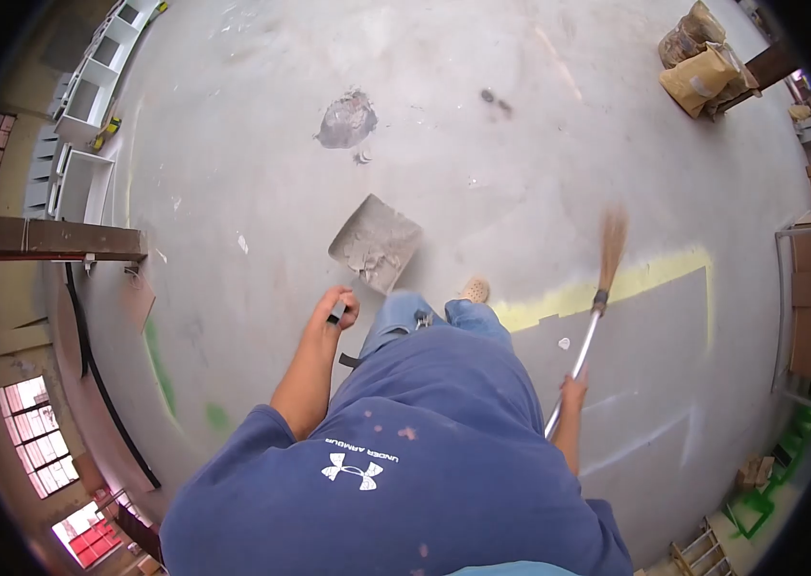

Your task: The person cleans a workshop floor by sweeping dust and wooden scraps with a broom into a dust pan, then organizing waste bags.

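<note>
Your fingers wrap the dustpan [376, 244] handle, left hand [336, 308] reaching forward and low, arm nearly straight. Your right hand [573, 393] grips the broom [599, 288] shaft beside your hip, bristles angled out over the concrete floor [444, 125].

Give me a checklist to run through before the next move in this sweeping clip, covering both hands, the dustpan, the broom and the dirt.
1. Left hand closed on the dustpan handle: ok.
2. Right hand gripping the broom shaft: ok.
3. Broom bristles beside the dustpan mouth: not ok; they are well off to the right, apart from it.
4. Grey debris patch at the pan: not ok; it lies further ahead.
5. Dustpan lying flat: cannot tell.
6. Shoe clear of the pan: ok; it is just behind it, not touching.
</note>
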### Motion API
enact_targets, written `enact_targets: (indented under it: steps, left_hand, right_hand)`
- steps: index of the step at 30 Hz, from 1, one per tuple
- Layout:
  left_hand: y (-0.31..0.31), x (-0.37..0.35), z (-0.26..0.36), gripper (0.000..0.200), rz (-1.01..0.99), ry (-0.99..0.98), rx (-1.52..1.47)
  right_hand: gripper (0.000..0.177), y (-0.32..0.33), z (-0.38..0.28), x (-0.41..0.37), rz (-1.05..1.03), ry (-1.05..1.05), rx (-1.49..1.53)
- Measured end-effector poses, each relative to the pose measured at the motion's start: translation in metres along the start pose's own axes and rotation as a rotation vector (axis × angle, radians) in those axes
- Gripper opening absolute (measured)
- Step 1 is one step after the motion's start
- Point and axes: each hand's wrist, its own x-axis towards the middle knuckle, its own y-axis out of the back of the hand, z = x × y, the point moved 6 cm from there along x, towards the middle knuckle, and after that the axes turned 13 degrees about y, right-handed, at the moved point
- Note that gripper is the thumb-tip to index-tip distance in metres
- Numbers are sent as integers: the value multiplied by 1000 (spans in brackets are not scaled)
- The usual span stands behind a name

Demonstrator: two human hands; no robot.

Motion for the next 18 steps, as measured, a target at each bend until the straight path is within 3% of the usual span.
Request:
enact_targets:
  steps: [3, 7, 10, 11, 14, 16, 18]
  left_hand:
    - [-63, 22, 16, 26, 19, -111, -11]
    - [-150, 50, 27, 27, -35, -28, -47]
    - [-212, 79, 38, 27, -29, 27, -20]
    - [-232, 92, 43, 27, -13, 52, -16]
    - [-302, 143, 69, 25, 46, 16, 22]
    - [-328, 168, 81, 23, 73, -14, 32]
    - [-355, 195, 90, 19, 94, -34, -14]
  right_hand:
    - [66, 31, -55, 120, -24, 62, -160]
    - [65, 60, -154, 245, -14, 126, -50]
    - [63, 60, -186, 325, 2, 238, -36]
    - [64, 57, -204, 341, -43, 184, -69]
    - [67, 26, -251, 391, -100, 165, -235]
    - [69, -18, -201, 429, -107, 204, -296]
    - [72, -57, -231, 412, -226, 42, -196]
